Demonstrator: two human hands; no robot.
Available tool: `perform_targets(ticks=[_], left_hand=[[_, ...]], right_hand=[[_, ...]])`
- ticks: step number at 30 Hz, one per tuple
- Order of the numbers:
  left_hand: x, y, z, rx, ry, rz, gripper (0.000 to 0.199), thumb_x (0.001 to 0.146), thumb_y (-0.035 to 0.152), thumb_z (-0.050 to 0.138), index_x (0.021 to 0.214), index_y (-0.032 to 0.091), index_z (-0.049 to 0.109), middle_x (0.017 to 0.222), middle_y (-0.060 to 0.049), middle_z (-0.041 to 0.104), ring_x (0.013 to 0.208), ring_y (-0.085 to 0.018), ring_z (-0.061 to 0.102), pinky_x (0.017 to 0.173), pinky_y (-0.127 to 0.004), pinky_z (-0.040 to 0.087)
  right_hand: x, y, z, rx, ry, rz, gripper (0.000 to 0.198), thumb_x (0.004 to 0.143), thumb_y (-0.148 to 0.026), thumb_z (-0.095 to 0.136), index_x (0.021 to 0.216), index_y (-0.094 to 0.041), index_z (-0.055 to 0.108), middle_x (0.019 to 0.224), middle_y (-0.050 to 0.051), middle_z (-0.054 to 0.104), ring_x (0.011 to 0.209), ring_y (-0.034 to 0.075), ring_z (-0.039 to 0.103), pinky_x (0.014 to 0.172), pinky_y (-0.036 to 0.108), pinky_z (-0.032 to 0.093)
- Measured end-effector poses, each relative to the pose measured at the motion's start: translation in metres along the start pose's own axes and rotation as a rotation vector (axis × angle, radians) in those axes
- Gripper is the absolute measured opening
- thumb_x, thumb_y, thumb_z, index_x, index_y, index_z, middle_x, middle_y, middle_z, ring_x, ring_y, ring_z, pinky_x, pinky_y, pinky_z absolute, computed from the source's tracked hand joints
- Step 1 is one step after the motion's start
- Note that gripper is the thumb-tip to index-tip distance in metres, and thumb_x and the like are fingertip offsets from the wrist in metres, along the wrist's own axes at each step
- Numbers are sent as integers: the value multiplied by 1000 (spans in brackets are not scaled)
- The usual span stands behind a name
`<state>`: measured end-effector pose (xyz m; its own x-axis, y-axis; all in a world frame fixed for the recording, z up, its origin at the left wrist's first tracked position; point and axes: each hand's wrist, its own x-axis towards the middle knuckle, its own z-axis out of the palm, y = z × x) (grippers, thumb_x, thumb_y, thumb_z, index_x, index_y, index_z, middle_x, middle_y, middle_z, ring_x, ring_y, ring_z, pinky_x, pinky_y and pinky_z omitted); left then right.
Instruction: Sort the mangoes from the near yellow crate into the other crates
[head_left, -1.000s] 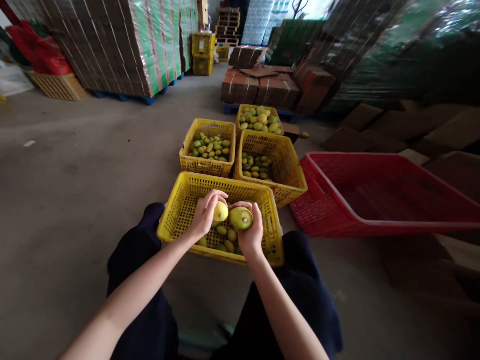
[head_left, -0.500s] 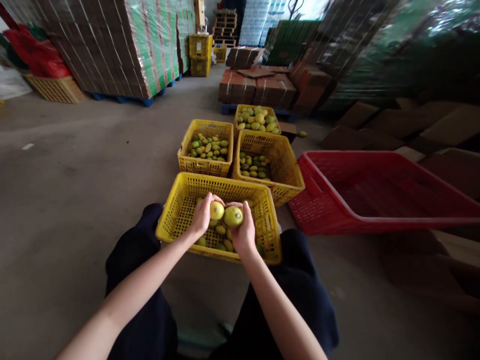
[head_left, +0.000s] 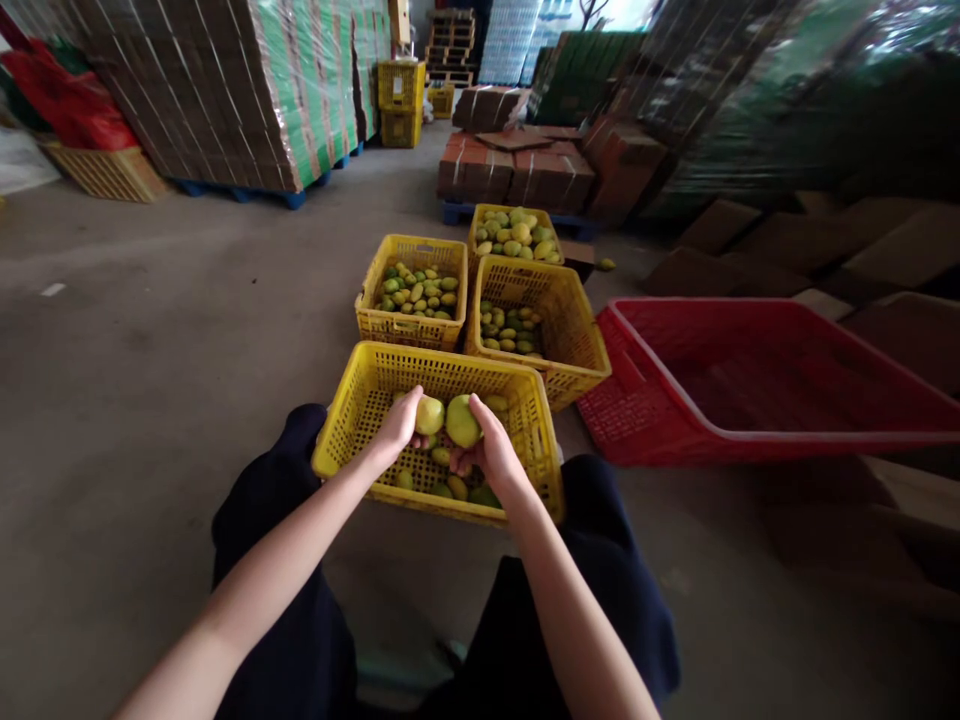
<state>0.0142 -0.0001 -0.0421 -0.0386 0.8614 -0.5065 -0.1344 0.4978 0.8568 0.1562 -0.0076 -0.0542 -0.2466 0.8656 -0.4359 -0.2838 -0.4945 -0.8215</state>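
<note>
My left hand (head_left: 403, 424) is closed around a yellow-green mango (head_left: 429, 416), thumb on top. Beside it my right hand (head_left: 493, 446) grips a greener mango (head_left: 463, 421), the thumb over it and fingers curled beneath. Both fruits are held above a yellow plastic crate (head_left: 345, 420) between my knees. Several more mangoes (head_left: 457, 487) lie loose on that crate's floor, partly hidden by my hands and wrists.
Behind stand a left yellow crate (head_left: 409, 328), a right one (head_left: 589, 345) and a far one (head_left: 472, 235), all with mangoes. A large red basket (head_left: 637, 390) is at the right. Wrapped pallet stacks (head_left: 225, 100) and bundled cardboard (head_left: 517, 178) stand farther back.
Both hands have turned the mangoes, so different sides now face me. The right hand's thumb has come over the top of its fruit, and its fingers now show below.
</note>
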Motion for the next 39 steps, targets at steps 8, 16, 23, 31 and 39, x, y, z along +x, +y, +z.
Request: perform_targets(ticks=[8, 16, 23, 31, 39], left_hand=[[2, 2, -4, -24, 55, -87, 51, 99, 39, 29, 79, 15, 69, 48, -2, 60, 34, -12, 48, 38, -23, 32], [6, -9, -1, -407, -73, 152, 21, 77, 38, 68, 74, 17, 66, 70, 1, 65, 55, -11, 57, 49, -21, 42], [5, -3, 3, -509, -90, 263, 47, 85, 48, 46, 51, 19, 60, 55, -5, 62, 62, -17, 62, 60, -28, 47], [-8, -10, 7, -157, -170, 701, 49, 85, 48, 46, 54, 19, 69, 61, -7, 66, 67, -20, 61, 73, -32, 46], [1, -10, 12, -576, 3, 361, 32, 81, 40, 57, 60, 18, 64, 63, -2, 62, 60, -13, 57, 64, -26, 47]], right_hand=[[3, -3, -1, -125, -58, 299, 69, 95, -66, 19, 77, -14, 61, 40, 4, 55, 28, 15, 50, 26, 22, 32], [10, 6, -6, 283, -131, -71, 24, 76, -38, 75, 89, -22, 62, 75, -1, 70, 58, 14, 64, 50, 25, 52], [10, 16, 6, 229, 2, -289, 41, 73, -58, 71, 64, -18, 68, 68, 0, 68, 63, 14, 61, 58, 25, 49], [8, 18, 12, 309, 71, -267, 48, 63, -68, 73, 58, -20, 67, 60, -2, 64, 61, 14, 59, 59, 25, 48], [10, 25, 15, 463, -10, -111, 40, 70, -58, 72, 67, -19, 68, 69, 0, 69, 66, 17, 65, 56, 27, 52]])
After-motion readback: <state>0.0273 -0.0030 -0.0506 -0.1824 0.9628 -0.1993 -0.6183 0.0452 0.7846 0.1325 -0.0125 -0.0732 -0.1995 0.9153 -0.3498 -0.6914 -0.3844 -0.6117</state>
